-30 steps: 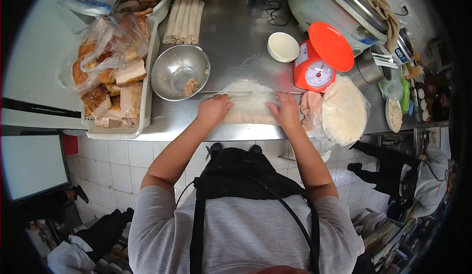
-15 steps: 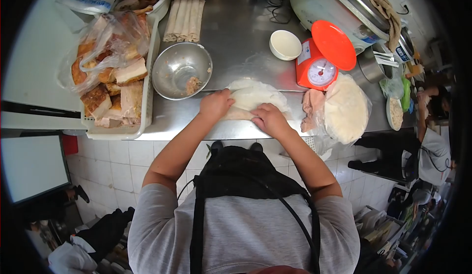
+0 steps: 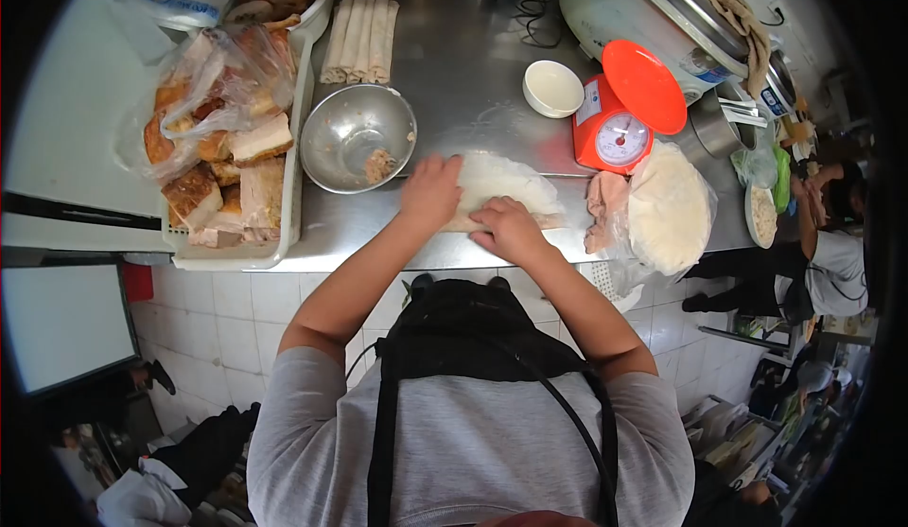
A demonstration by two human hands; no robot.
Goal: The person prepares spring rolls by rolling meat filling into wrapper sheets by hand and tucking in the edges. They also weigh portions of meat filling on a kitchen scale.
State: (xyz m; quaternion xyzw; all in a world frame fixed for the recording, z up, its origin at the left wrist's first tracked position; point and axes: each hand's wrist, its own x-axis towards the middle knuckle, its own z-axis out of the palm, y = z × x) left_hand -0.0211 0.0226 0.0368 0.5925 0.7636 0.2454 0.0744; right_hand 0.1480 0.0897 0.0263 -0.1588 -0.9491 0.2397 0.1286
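A thin round pale wrapper [image 3: 511, 179] lies on the steel counter in front of me, its near edge folded over into a low roll. My left hand [image 3: 433, 190] lies flat over the wrapper's left end, fingers stretched out. On the near fold rests my right hand [image 3: 511, 228], its fingers bent and pressing down on the wrapper. Left of them stands a steel bowl [image 3: 357, 139] with a little minced filling [image 3: 379, 165]. Several finished rolls [image 3: 360, 39] lie side by side behind the bowl. A stack of round wrappers [image 3: 670, 210] sits on plastic at the right.
A white basket [image 3: 301, 182] of meat chunks [image 3: 194, 193] stands at the left. Toward the back right are a small white bowl [image 3: 553, 89], a red scale [image 3: 612, 128] and a large lidded tub [image 3: 605, 11]. Other people [image 3: 832, 262] are beyond the counter's right end.
The wrapper's near edge has been folded over. My right hand has moved left and inward onto the fold. My left hand has shifted slightly, its fingers now flatter. The knife is no longer visible.
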